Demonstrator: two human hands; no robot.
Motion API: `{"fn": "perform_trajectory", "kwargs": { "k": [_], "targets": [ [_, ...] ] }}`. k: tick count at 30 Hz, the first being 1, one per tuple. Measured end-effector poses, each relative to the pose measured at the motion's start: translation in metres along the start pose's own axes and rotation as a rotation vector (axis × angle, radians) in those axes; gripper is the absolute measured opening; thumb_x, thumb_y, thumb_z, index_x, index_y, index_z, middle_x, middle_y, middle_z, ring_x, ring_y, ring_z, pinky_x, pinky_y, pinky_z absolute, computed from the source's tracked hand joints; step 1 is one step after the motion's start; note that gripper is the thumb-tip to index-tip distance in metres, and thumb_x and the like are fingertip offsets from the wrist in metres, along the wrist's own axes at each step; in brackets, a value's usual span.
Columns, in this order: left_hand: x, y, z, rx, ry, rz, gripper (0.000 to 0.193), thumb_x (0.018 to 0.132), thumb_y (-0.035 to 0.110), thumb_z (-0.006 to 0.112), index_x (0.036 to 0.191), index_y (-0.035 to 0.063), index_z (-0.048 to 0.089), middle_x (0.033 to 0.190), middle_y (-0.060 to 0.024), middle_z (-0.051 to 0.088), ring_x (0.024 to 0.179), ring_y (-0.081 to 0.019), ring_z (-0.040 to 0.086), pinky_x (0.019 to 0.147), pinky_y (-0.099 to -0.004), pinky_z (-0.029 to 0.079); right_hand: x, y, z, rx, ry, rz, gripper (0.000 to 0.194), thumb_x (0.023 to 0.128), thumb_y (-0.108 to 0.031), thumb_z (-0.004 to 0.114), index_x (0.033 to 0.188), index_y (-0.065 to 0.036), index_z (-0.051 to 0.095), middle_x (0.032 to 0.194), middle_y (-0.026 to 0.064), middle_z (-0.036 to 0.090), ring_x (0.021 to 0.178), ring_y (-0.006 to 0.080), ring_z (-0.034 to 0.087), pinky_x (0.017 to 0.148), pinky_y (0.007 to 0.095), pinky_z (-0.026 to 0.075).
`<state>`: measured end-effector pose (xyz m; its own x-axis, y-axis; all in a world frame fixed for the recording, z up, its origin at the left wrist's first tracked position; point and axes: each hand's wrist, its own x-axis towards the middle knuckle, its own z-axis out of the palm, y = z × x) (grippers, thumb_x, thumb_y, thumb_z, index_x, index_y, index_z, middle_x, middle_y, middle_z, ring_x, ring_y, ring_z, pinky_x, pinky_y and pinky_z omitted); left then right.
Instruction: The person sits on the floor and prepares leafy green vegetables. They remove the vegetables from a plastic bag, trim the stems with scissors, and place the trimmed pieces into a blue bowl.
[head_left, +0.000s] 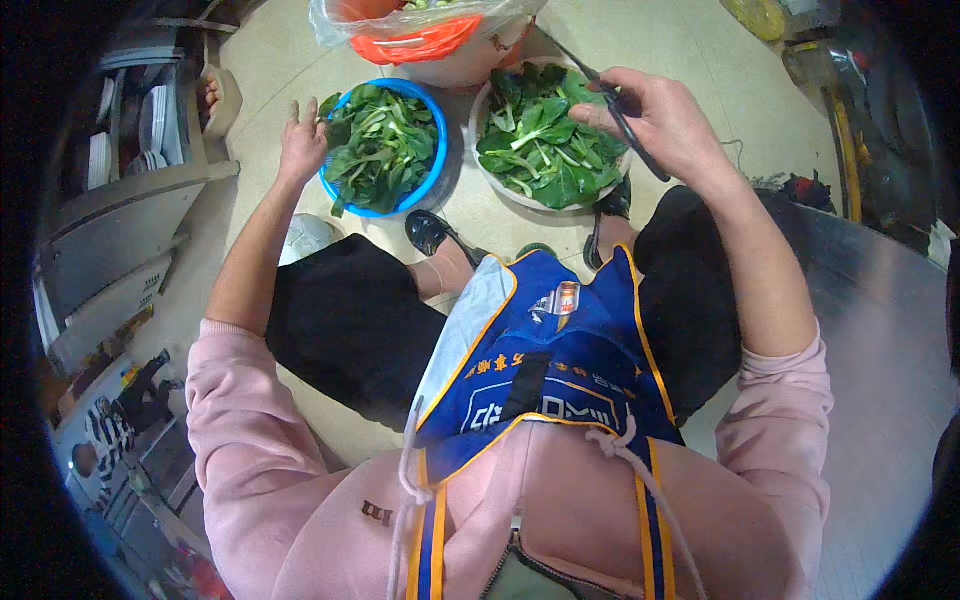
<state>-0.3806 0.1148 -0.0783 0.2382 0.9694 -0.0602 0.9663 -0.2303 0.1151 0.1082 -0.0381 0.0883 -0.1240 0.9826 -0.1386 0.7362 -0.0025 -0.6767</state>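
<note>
My left hand (303, 146) is at the left rim of a round blue plastic basket (441, 142), fingers apart, beside the leaves. I cannot tell whether it touches them. Loose leafy greens (386, 146) with pale stems fill that basket. In my right hand (664, 120) is a slim knife (622, 120) with a dark handle, its blade slanting up and left. The hand hovers over the right edge of a round white basin (517, 196). More broad-leaved greens (544, 142) are heaped in the basin.
Beyond the basin stands a bucket (465, 64) lined with a clear bag, with red plastic (420, 41) and green scraps at its top. Shelving (127, 202) runs along the left. A metal surface (877, 300) lies to the right. My shoes (431, 232) are close behind the containers.
</note>
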Motion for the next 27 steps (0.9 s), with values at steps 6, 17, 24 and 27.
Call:
{"fn": "perform_trajectory", "kwargs": {
  "k": [6,17,24,27],
  "targets": [
    [-0.018,0.033,-0.065,-0.28,0.055,-0.038,0.058,0.1,0.015,0.044,0.154,0.0022,0.025,0.143,-0.0272,0.048,0.128,-0.0346,0.052,0.107,-0.0394,0.04,0.002,-0.017,0.016,-0.088,-0.02,-0.144,0.057,0.081,-0.052,0.076,0.106,-0.001,0.069,0.074,0.0134,0.067,0.068,0.0235,0.065,0.065,0.0351,0.05],
    [-0.036,0.181,-0.167,-1.277,-0.247,-0.004,0.023,0.096,0.022,0.065,0.108,0.0022,0.064,0.098,-0.0037,0.073,0.067,-0.004,0.052,0.061,-0.0194,0.044,0.024,-0.044,0.038,0.088,0.089,-0.23,0.067,0.069,-0.061,0.079,0.105,-0.005,0.071,0.075,0.0146,0.066,0.073,0.0336,0.066,0.067,0.043,0.051],
    [-0.034,0.22,-0.17,-1.189,-0.454,0.083,0.025,0.097,0.023,0.063,0.112,0.0037,0.07,0.092,-0.0003,0.072,0.072,-0.0028,0.054,0.065,-0.0199,0.044,0.04,-0.05,0.038,0.23,-0.057,-0.146,0.063,0.069,-0.064,0.079,0.103,-0.011,0.075,0.073,0.0104,0.067,0.067,0.0254,0.065,0.064,0.0375,0.05],
    [-0.027,0.218,-0.168,-1.203,-0.424,0.101,0.028,0.098,0.026,0.062,0.114,0.0032,0.069,0.092,-0.0004,0.072,0.079,-0.0028,0.057,0.068,-0.0202,0.044,0.047,-0.048,0.037,0.239,-0.053,-0.167,0.051,0.076,-0.053,0.08,0.102,-0.009,0.076,0.075,0.0059,0.069,0.069,0.0157,0.062,0.066,0.0322,0.049]
  ]
}}
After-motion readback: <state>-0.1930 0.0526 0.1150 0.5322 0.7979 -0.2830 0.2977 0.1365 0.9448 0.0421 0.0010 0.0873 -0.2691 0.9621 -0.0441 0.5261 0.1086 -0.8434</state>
